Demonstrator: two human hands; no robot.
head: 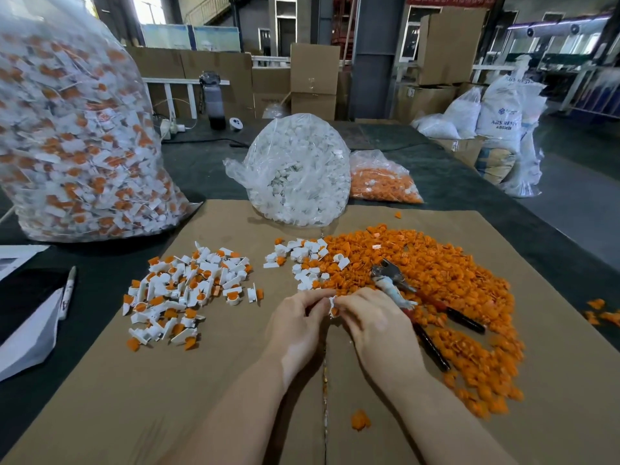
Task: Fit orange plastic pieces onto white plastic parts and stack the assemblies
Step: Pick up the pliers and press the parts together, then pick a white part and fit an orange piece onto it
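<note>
Both hands meet over the cardboard [201, 397]: the left hand [295, 325] and right hand [375, 322] pinch one white part [332, 302] with curled fingers [317, 294]. Behind, an open bag [295, 169] holds white parts; another bag [382, 179] holds orange pieces.

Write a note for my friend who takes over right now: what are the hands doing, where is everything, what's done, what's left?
Left hand and right hand: both pinch one small white part with an orange piece between the fingertips, mid-fit, above the cardboard sheet.
Loose orange pieces: big pile on the right, with pliers lying on it.
Loose white parts: small pile just left of the orange one; more in the open bag behind.
Done: pile of finished assemblies on the left, and a large full bag far left.
Left: most of the orange pile.
</note>
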